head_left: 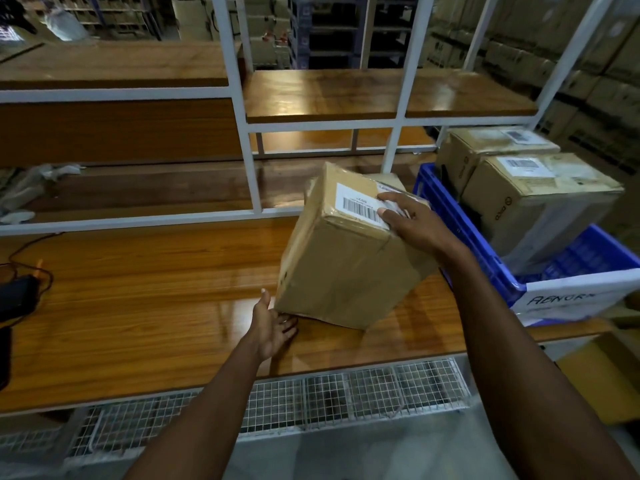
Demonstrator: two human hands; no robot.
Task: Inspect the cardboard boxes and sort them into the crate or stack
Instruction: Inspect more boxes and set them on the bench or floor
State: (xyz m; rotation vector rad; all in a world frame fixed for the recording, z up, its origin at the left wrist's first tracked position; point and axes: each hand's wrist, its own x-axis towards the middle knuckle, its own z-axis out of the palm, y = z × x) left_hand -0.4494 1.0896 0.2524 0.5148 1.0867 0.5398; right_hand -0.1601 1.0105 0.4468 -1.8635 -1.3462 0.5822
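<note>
A brown cardboard box point(343, 265) with a barcode label stands tilted on the wooden table point(138, 306), its near bottom edge raised. My right hand point(412, 223) grips its top right corner, fingers over the label. My left hand point(273, 323) lies palm up at the box's lower left corner, fingertips under the raised edge. To the right sits a blue crate point(485, 258) with a white handwritten label, holding two cardboard boxes point(540, 202), point(485, 150).
White metal shelf frames point(256, 161) with wooden boards rise behind the table. A black device with cables point(17, 296) lies at the left edge. A wire mesh rack point(346, 393) hangs under the table front. A yellow carton point(602, 375) stands low at the right.
</note>
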